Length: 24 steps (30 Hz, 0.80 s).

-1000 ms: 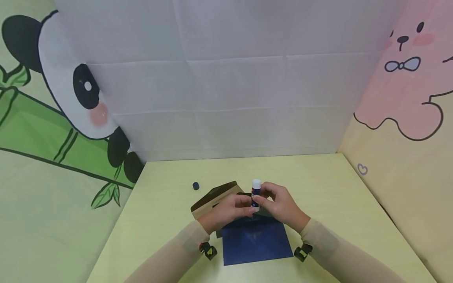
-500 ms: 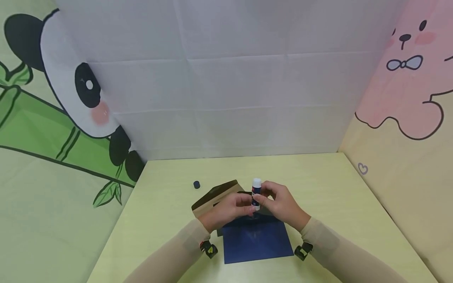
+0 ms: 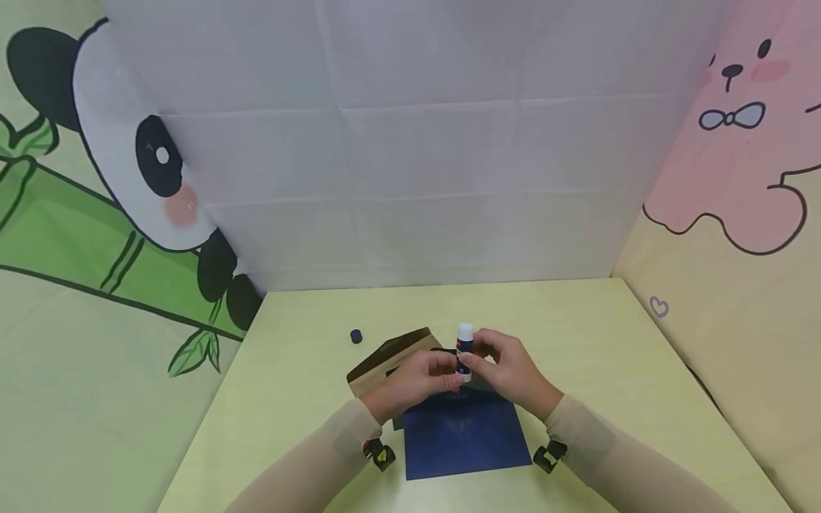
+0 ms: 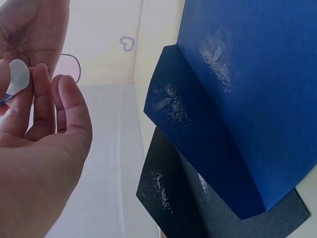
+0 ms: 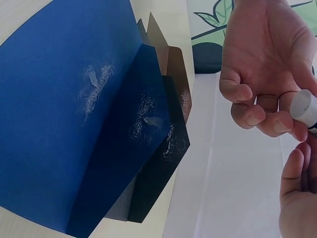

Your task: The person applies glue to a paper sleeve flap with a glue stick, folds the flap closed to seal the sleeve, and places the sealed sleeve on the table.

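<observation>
A glue stick (image 3: 465, 333), white at both ends with a dark blue label, stands upright above the envelopes. My left hand (image 3: 413, 381) pinches its lower end between thumb and fingers. Higher up, my right hand (image 3: 513, 369) grips it from the right. Below them lies a blue envelope (image 3: 467, 442) with its flap open. Whitish glue smears mark its body and flap in both wrist views. Partly hidden under it are a black envelope (image 4: 153, 193), also smeared with glue, and a brown envelope (image 3: 388, 360).
A small dark blue cap (image 3: 355, 336) rests on the pale table (image 3: 288, 399), left of the envelopes. Behind the table rises a white cloth wall (image 3: 417, 178). Printed side walls show a panda (image 3: 109, 142) and a pink bear (image 3: 725, 171).
</observation>
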Available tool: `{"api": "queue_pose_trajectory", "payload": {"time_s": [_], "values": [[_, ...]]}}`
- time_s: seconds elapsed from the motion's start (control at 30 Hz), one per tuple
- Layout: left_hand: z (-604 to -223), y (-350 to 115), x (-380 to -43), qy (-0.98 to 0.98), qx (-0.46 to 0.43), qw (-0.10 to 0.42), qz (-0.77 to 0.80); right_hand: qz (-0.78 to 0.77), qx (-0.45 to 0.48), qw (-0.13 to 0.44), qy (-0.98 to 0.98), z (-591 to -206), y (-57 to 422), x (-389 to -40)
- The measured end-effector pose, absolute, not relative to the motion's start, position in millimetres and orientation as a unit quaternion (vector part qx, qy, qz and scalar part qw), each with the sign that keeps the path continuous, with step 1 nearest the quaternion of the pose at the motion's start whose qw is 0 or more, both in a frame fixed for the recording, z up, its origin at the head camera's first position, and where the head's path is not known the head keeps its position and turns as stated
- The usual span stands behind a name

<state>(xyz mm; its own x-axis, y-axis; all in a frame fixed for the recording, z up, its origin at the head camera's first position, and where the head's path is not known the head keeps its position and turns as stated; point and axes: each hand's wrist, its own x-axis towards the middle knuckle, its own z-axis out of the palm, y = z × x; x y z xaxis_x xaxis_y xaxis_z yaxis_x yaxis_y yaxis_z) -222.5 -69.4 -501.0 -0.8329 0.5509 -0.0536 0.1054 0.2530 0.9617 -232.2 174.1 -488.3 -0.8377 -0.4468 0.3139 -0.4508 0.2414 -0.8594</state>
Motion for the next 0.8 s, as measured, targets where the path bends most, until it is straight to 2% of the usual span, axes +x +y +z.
{"api": "queue_pose_trajectory", "payload": {"time_s": [0.8], "values": [[-499.3,-64.9,-221.2,0.775,0.175,0.170,0.583,0.547,0.294,0.004,-0.784,-486.8,173.7,-233.1]]}}
